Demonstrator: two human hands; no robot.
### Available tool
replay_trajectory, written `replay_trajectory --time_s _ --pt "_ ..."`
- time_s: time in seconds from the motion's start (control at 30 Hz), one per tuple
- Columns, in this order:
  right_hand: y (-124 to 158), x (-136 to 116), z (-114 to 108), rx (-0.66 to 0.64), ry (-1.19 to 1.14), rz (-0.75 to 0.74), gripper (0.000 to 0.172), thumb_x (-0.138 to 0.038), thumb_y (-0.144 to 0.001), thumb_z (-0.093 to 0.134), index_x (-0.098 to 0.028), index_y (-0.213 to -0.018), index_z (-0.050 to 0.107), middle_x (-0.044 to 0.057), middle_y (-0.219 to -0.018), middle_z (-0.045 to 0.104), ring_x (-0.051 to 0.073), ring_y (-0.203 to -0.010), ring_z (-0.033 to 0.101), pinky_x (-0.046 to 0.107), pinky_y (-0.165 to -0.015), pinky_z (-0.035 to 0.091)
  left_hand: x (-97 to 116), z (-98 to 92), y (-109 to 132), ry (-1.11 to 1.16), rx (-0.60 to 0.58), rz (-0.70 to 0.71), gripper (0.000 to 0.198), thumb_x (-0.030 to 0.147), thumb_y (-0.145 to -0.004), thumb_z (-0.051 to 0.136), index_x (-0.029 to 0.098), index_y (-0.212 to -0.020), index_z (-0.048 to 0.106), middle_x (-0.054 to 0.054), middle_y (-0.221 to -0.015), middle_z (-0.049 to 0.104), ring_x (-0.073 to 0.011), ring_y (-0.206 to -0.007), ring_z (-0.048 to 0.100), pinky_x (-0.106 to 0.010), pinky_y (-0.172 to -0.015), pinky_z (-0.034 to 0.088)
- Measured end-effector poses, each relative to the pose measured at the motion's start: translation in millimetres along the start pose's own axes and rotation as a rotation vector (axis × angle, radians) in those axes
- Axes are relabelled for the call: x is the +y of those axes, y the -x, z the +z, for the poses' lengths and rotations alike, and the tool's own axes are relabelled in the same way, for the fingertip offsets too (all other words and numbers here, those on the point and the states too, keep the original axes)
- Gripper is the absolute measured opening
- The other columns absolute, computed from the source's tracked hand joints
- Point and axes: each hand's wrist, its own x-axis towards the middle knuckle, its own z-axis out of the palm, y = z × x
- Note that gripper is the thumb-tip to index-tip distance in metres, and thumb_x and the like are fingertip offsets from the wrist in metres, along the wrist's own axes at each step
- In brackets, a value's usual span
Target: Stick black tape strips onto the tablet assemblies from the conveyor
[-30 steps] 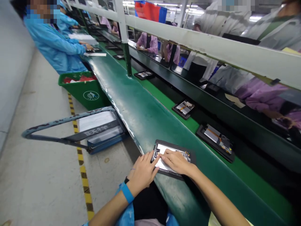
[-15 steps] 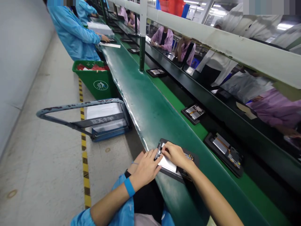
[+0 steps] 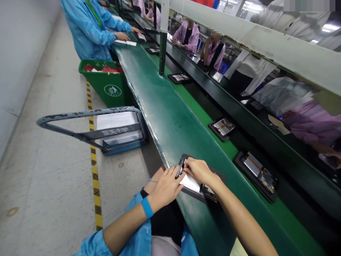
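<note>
An opened tablet (image 3: 195, 193) lies in a dark tray at the near edge of the green bench, its white battery (image 3: 190, 182) and circuit parts exposed. My left hand (image 3: 167, 186) rests on its left end with fingers stretched out, beside a narrow black strip part (image 3: 180, 168). At the same end, my right hand (image 3: 198, 171) has thumb and fingertips pinched together just above the strip. Whatever sits between those fingertips is too small or hidden to make out. My right hand and forearm cover part of the tablet's far side.
More opened tablets (image 3: 256, 174) in dark trays lie along the green conveyor (image 3: 197, 110) to the right. A blue hand trolley (image 3: 117, 131) and a green bin (image 3: 106, 87) stand left of the bench (image 3: 165, 117). A person in blue (image 3: 90, 32) works further along; people in pink sit opposite.
The view has tilted slightly. My right hand has shifted a little at the tablet's end, while my left stays put. The person in blue now reaches toward a tablet on the line.
</note>
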Motion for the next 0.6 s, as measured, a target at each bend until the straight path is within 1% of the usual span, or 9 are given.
replay_trajectory --time_s 0.2,0.43,0.53,0.6 --pt "1 -1 -4 -0.022 0.004 0.037 0.007 -0.021 -0.095 0.065 -0.021 -0.088 0.067 0.003 -0.095 0.07 0.017 -0.083 0.064 0.026 -0.066 0.03 1 -3.0 -1 -0.03 -0.009 0.012 0.044 0.033 -0.098 0.058 0.019 -0.14 0.056 -0.02 -0.144 0.055 -0.0353 -0.131 0.053 -0.051 -0.107 0.043" --pt "0 4 1 -0.021 -0.038 0.043 0.007 -0.02 -0.094 0.065 -0.021 -0.088 0.067 0.003 -0.095 0.07 0.017 -0.083 0.064 0.026 -0.066 0.031 1 0.8 -1 -0.029 -0.002 -0.005 0.044 0.034 -0.098 0.059 0.02 -0.139 0.056 -0.019 -0.146 0.055 -0.0347 -0.131 0.053 -0.051 -0.108 0.043" --pt "4 11 5 0.003 -0.071 0.035 0.006 -0.021 -0.096 0.063 -0.022 -0.091 0.066 0.002 -0.098 0.069 0.016 -0.086 0.064 0.025 -0.07 0.034 -1 -0.7 0 -0.016 0.004 0.009 0.045 0.034 -0.098 0.059 0.021 -0.14 0.056 -0.019 -0.144 0.055 -0.0345 -0.131 0.053 -0.052 -0.107 0.044" --pt "10 17 6 0.04 -0.089 0.048 0.009 -0.022 -0.1 0.057 -0.023 -0.095 0.064 0.001 -0.102 0.068 0.015 -0.089 0.063 0.024 -0.074 0.037 -4 -2.9 2 0.001 0.007 0.038 0.041 0.033 -0.098 0.059 0.021 -0.138 0.059 -0.018 -0.143 0.056 -0.0346 -0.13 0.053 -0.052 -0.105 0.046"
